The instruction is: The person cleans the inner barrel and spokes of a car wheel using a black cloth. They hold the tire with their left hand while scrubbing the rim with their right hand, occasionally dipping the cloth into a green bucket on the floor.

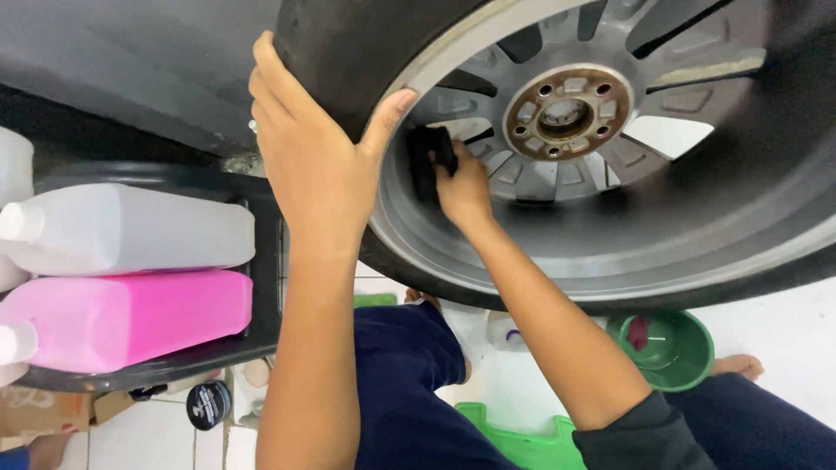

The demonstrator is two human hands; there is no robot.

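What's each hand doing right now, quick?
Left hand: open, gripping the edge of the tyre.
Right hand: closed on a black sponge, pressed against the wheel rim.

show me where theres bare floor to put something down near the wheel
Bare white floor lies right of the green bucket, under the tyre. The left is crowded: jugs in a black crate.

Pink jug [131, 318], white jug [131, 228], green bucket [675, 348], small black jar [208, 405].
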